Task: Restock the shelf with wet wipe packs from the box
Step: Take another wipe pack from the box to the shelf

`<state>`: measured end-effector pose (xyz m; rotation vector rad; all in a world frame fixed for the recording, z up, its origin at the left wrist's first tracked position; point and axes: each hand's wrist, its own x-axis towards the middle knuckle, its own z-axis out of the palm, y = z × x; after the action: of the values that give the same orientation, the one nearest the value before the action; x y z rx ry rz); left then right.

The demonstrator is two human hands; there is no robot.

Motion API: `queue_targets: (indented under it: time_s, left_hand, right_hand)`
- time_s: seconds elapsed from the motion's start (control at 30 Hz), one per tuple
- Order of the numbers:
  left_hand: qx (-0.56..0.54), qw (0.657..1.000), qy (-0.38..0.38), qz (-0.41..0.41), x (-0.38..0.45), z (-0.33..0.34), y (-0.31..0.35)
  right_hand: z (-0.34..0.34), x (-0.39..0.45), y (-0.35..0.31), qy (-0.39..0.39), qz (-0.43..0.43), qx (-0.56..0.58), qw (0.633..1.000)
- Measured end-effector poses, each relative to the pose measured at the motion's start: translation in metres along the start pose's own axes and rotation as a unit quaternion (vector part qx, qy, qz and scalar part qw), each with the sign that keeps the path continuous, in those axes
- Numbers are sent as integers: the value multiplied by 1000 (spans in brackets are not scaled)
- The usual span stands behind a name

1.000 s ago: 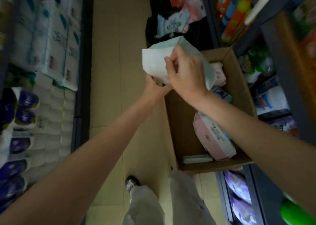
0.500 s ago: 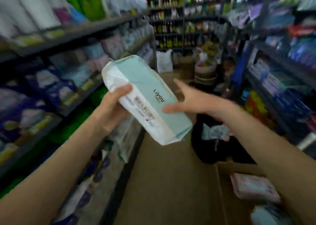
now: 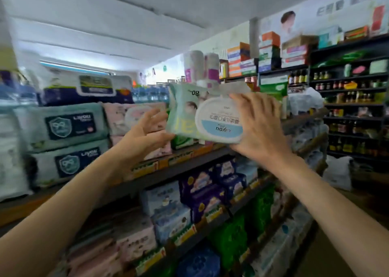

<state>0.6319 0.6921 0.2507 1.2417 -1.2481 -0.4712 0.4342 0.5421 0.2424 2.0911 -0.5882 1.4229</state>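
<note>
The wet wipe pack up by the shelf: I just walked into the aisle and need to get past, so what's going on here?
A person is restocking. Both hands hold a pale green wet wipe pack up at the top shelf; the right hand grips its right end by the white lid, the left hand supports the left end. The pack's print reads upside down. It sits in front of a gap beside pink packs, not yet set down. Teal packs are stacked further left.
</note>
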Motion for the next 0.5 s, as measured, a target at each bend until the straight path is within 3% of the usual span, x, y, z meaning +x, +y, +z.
queue_targets:
  time_s: [0.07, 0.13, 0.2, 0.27, 0.3, 0.37, 0.43, 0.5]
  left_hand:
    - [128, 990, 45, 45, -6, -23, 13]
    - [273, 952, 80, 114, -8, -38, 23]
    - [466, 859, 134, 164, -5, -49, 29]
    - [633, 715, 221, 198, 1, -60, 32]
    - [682, 648, 257, 221, 4, -66, 33]
    - [746, 549, 280, 254, 12, -79, 34]
    - [786, 493, 271, 255, 23, -94, 40]
    - [794, 470, 293, 249, 30, -106, 54]
  right_hand:
    - [13, 24, -16, 41, -28, 13, 999]
    - [26, 43, -33, 80, -56, 41, 994]
    - [39, 61, -50, 105, -89, 67, 988]
    - [54, 79, -62, 124, -124, 77, 982]
    - [62, 88, -67, 132, -142, 79, 978]
    - [75, 111, -75, 156, -180, 79, 968]
    - [85, 133, -84, 195, -213, 72, 955]
    - [95, 152, -94, 240, -219, 91, 941]
